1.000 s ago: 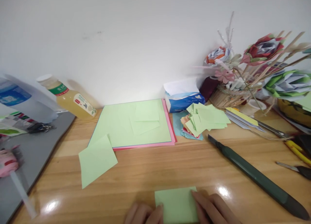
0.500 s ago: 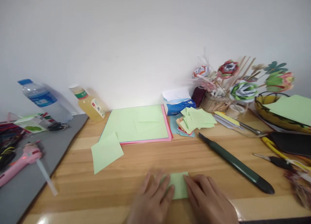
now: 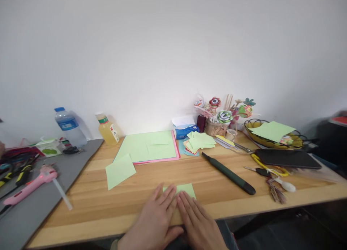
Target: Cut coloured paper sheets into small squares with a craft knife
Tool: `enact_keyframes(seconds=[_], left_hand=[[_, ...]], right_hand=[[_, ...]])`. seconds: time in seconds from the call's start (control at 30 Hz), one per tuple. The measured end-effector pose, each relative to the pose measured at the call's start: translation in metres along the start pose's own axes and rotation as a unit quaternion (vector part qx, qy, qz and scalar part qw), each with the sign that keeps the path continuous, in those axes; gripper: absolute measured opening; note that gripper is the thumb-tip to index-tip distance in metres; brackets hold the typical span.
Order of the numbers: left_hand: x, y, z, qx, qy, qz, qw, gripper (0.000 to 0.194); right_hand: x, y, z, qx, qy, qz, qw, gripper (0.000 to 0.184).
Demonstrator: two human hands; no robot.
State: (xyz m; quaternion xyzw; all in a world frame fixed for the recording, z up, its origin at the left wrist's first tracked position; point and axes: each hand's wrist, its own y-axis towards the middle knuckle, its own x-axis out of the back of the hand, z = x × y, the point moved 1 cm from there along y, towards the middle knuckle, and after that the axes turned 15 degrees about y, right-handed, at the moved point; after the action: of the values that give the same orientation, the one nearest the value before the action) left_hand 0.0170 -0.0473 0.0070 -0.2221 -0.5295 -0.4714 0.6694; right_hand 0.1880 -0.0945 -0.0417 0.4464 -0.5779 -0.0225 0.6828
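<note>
A small piece of light green paper (image 3: 187,188) lies on the wooden table near its front edge. My left hand (image 3: 154,219) rests on its left part, fingers stretched out and slightly apart. My right hand (image 3: 199,221) lies flat beside it, straight fingers pressing the paper's near part. The fingertips of both hands almost meet over the paper, hiding its near edge and any fold there. Further left is a loose light green square (image 3: 120,171). A dark green utility knife (image 3: 229,173) lies to the right of my hands.
Large coloured sheets (image 3: 135,148) lie at the back, beside a tissue pack (image 3: 185,131) and small paper pieces (image 3: 201,139). On the left, a pink glue gun (image 3: 32,185) rests on a grey board (image 3: 51,203). Two bottles, paper flowers (image 3: 224,116) and a basket (image 3: 292,143) stand behind.
My view has swung right and shows more of the table. My right hand has moved left across the paper and flattened, close against my left hand.
</note>
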Motion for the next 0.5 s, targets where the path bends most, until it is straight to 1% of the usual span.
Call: enact_keyframes(seconds=[0.07,0.13,0.23,0.33,0.43,0.5], left_hand=[[-0.005,-0.003,-0.001,-0.015,0.006,0.002,1.000,0.073],[-0.011,-0.007,0.000,-0.021,0.020,0.000,1.000,0.080],[-0.022,-0.017,0.005,-0.019,0.038,-0.014,0.999,0.078],[-0.030,-0.029,0.015,-0.025,0.052,-0.051,0.997,0.077],[-0.033,-0.037,0.022,-0.032,0.081,-0.099,0.991,0.075],[-0.036,-0.038,0.024,-0.030,0.101,-0.132,0.986,0.070]], right_hand=[[0.002,-0.002,-0.001,-0.001,-0.005,-0.012,1.000,0.040],[0.004,-0.004,-0.004,0.005,-0.015,-0.023,1.000,0.039],[0.005,-0.008,-0.010,0.014,-0.027,-0.055,0.998,0.034],[0.003,-0.012,-0.018,0.030,-0.033,-0.075,0.996,0.032],[0.007,-0.014,-0.026,0.057,-0.041,-0.081,0.994,0.033],[0.014,-0.013,-0.031,0.087,-0.064,-0.060,0.992,0.033]])
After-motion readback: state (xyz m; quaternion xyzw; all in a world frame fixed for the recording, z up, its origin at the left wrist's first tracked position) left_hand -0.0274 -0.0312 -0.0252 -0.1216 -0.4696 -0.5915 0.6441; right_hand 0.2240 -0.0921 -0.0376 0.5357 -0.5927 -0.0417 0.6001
